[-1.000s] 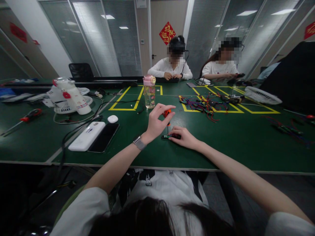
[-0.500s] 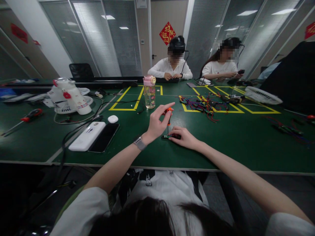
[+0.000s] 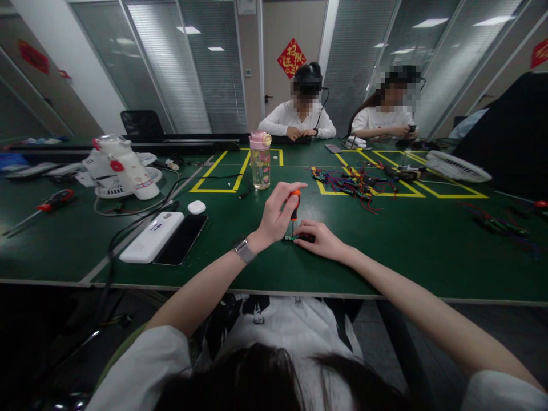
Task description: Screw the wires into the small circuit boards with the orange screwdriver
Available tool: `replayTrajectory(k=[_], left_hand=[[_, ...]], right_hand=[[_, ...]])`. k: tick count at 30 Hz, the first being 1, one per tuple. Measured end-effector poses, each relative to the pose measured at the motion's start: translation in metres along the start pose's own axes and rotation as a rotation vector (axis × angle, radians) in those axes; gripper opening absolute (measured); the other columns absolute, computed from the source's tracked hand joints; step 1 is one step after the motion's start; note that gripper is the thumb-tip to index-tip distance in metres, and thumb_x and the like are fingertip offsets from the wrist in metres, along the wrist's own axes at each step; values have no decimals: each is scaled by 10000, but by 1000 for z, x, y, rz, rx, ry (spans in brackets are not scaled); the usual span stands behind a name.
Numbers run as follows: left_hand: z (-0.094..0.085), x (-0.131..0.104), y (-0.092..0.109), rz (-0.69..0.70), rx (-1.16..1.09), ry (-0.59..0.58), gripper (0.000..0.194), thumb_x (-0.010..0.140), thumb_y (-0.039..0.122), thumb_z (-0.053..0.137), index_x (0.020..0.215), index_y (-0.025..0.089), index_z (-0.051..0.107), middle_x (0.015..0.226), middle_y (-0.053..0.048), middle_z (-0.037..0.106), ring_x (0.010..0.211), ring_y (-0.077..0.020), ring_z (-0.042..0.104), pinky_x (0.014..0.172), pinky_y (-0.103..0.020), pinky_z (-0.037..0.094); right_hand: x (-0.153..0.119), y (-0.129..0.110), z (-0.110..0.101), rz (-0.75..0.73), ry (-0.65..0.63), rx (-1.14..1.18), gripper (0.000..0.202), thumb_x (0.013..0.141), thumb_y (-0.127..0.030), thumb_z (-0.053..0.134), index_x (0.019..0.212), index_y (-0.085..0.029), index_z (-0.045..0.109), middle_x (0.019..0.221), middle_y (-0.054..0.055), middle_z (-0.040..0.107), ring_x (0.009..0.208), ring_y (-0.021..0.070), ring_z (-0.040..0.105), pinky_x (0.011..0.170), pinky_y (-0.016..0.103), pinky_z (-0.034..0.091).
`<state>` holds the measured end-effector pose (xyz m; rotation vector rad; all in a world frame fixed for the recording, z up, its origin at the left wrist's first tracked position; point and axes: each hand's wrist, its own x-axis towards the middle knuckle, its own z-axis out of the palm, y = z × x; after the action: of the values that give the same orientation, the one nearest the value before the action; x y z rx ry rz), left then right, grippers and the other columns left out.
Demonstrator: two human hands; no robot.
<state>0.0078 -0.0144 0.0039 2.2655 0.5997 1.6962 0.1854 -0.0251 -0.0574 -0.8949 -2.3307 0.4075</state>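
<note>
Table (image 3: pixel 411 240): dark green, yellow taped squares. Screwdriver (image 3: pixel 294 206): orange and black handle. Bottle (image 3: pixel 260 161): clear, pink lid. Power bank (image 3: pixel 151 236): white. Phone (image 3: pixel 181 240): black.

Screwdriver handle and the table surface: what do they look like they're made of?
Screwdriver handle, pinched by the left hand: orange over black, probably smooth moulded plastic or rubber grip. Table: dark green matt covering, likely a mat or laminate; it shows only dull reflections.
</note>
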Motion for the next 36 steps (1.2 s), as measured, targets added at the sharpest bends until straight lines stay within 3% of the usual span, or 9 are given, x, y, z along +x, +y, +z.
replayTrajectory(k=[6, 14, 20, 26, 29, 36], left_hand=[[0, 0, 2, -52, -106, 0, 316, 988, 295, 357, 1224, 194, 542, 1062, -72, 634, 883, -132, 621, 783, -277, 511], [0, 2, 5, 48, 12, 72, 173, 922, 228, 523, 1063, 191, 617, 915, -31, 636, 810, -119, 596, 733, -251, 493], [0, 3, 4, 72, 139, 124, 109, 866, 301, 626, 918, 207, 648, 767, 1, 546, 730, -127, 517, 708, -272, 468], [-2, 3, 5, 42, 57, 32, 284, 981, 297, 380, 1102, 213, 623, 1043, -62, 607, 983, -164, 582, 870, -325, 482], [-2, 2, 6, 43, -3, 15, 315, 991, 248, 337, 1181, 213, 586, 1107, -65, 631, 994, -156, 605, 885, -323, 484], [-1, 2, 7, 91, 115, 114, 152, 906, 208, 550, 1024, 201, 646, 876, -24, 604, 817, -131, 570, 760, -283, 478]], right_hand=[[0, -1, 0, 13, 0, 7, 126, 853, -237, 613, 919, -161, 688, 824, 47, 598, 676, 139, 569, 625, 258, 467], [0, -1, 0, 18, 2, 0, 125, 850, -234, 615, 923, -164, 689, 816, 40, 589, 673, 135, 561, 634, 259, 466], [0, -1, 0, 18, 10, -10, 122, 847, -237, 619, 912, -166, 693, 800, 36, 587, 674, 138, 559, 635, 261, 461], [0, -2, 0, 8, 14, -7, 127, 852, -242, 613, 913, -165, 694, 799, 39, 590, 668, 136, 562, 622, 256, 462], [0, -2, 0, 7, 12, -7, 127, 853, -239, 610, 912, -164, 694, 799, 40, 587, 668, 135, 564, 620, 253, 464], [0, -2, 0, 17, 11, -1, 126, 848, -239, 617, 914, -163, 693, 811, 41, 593, 677, 138, 565, 640, 262, 466]])
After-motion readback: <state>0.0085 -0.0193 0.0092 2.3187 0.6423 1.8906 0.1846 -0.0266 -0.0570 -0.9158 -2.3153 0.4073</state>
